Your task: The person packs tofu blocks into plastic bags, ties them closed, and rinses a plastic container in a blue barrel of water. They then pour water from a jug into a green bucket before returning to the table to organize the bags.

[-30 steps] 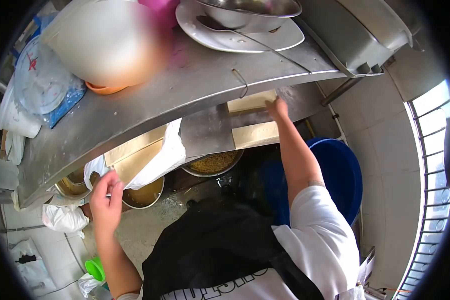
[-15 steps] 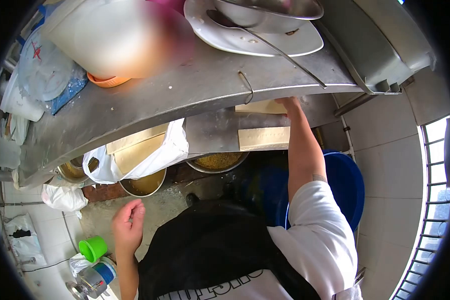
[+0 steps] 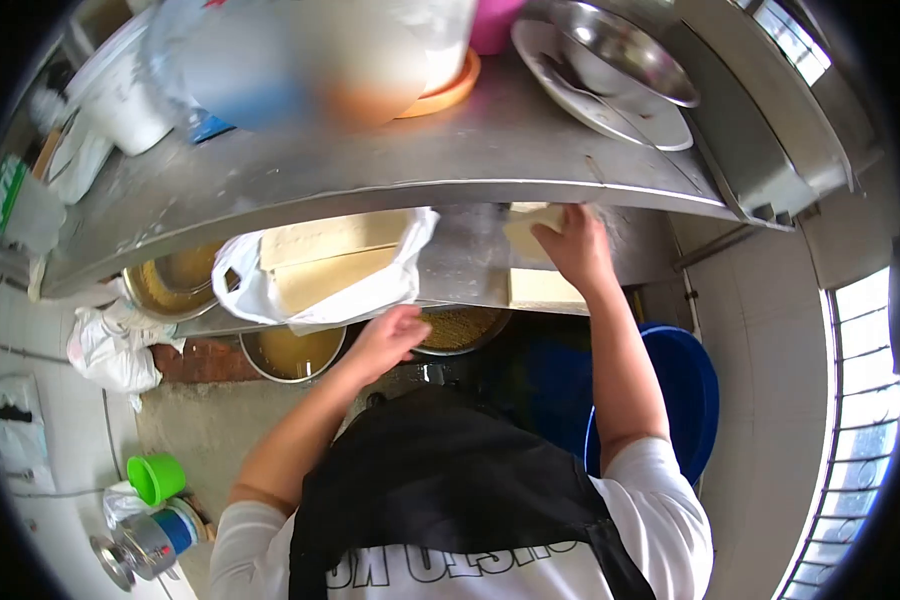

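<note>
On the lower metal shelf, my right hand (image 3: 580, 246) grips the right edge of a pale slab (image 3: 532, 236), with its fingertips close under the upper shelf's edge. Nearer to me, a second pale block (image 3: 544, 288) lies beside the shelf's front edge. My left hand (image 3: 390, 342) is in the air in front of the shelf, its fingers curled together around nothing visible. To its upper left, a white plastic bag (image 3: 410, 268) lies open around pale slabs (image 3: 335, 262).
The upper metal shelf (image 3: 370, 165) overhangs the work, bearing a steel bowl (image 3: 625, 60), a white plate (image 3: 670, 130) and tubs. Below are a pan of yellowish liquid (image 3: 292, 352), a pan of grains (image 3: 460, 328) and a blue tub (image 3: 685, 390). A green bucket (image 3: 157, 478) stands lower left.
My left hand has moved right and up towards the shelf. My right hand has come slightly nearer, showing more from under the upper shelf, and the slab at it is tilted. The camera view has shifted.
</note>
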`<action>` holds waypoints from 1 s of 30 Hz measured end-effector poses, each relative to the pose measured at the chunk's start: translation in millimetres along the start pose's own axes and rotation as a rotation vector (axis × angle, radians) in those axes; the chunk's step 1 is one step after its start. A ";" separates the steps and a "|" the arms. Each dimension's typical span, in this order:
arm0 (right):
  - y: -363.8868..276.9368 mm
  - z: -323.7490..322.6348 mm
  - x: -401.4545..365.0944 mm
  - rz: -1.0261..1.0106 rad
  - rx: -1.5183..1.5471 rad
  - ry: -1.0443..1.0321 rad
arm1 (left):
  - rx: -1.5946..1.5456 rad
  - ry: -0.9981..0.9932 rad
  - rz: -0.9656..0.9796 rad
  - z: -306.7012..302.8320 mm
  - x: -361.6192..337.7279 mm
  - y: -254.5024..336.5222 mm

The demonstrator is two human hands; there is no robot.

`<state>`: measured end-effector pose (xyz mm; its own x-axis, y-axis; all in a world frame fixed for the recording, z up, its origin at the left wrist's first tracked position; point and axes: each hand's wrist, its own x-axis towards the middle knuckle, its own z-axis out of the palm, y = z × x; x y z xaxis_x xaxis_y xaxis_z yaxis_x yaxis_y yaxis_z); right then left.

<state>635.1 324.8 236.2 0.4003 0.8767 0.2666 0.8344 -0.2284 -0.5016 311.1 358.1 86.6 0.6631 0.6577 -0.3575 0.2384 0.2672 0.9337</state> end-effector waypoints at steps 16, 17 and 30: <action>-152.4 43.2 -22.4 -0.032 1.144 -0.302 | -0.100 0.598 0.413 -116.4 -85.5 146.0; -155.8 68.1 -5.4 -0.182 1.037 -0.243 | -0.019 0.583 0.401 -134.7 -79.6 147.6; -118.3 141.0 5.8 -0.073 0.269 -0.476 | 0.377 0.458 -0.094 -177.9 -62.3 117.6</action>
<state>485.3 416.6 181.0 0.0769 0.9951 -0.0617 0.7025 -0.0980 -0.7049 171.5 473.9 215.1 0.2740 0.9023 -0.3329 0.5719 0.1254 0.8107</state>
